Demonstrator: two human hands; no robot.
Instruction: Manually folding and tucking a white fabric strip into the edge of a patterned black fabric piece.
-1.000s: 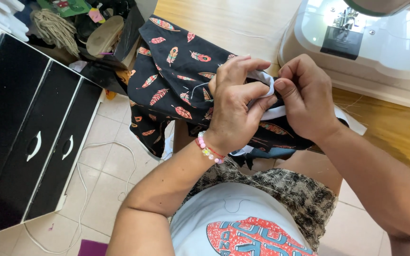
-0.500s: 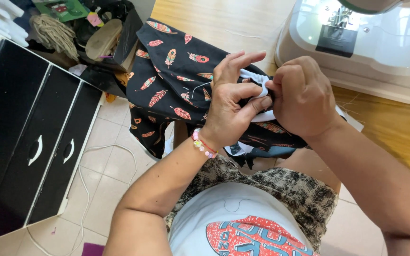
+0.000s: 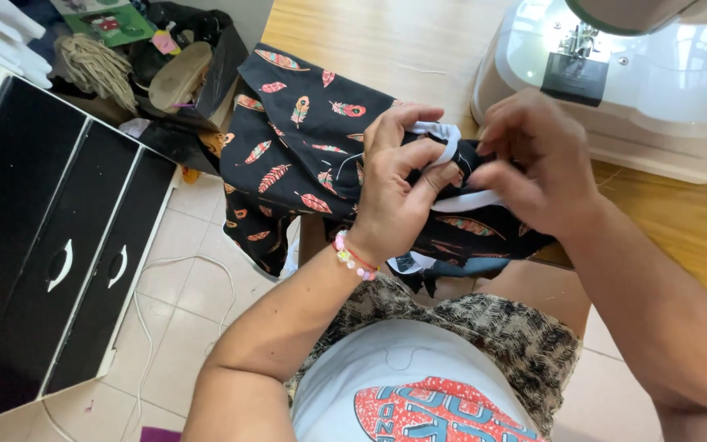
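Wooden table [image 3: 419, 41] carried black feather-print cloth [image 3: 304, 147]; left hand [image 3: 394, 192] and right hand [image 3: 533, 168] pinched its white band [image 3: 464, 200], sewing machine [image 3: 656, 74] just beyond.

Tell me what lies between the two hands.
In the head view, a white elastic strip on the black feather-print fabric lies between the left hand and right hand.

Pale tiled floor [image 3: 198, 286] at lower left with a white cord [image 3: 153, 278] looping across it. Black drawer cabinet [image 3: 34, 245] with white handles along the left edge, wooden table [image 3: 386, 49] up top, bright daylight.
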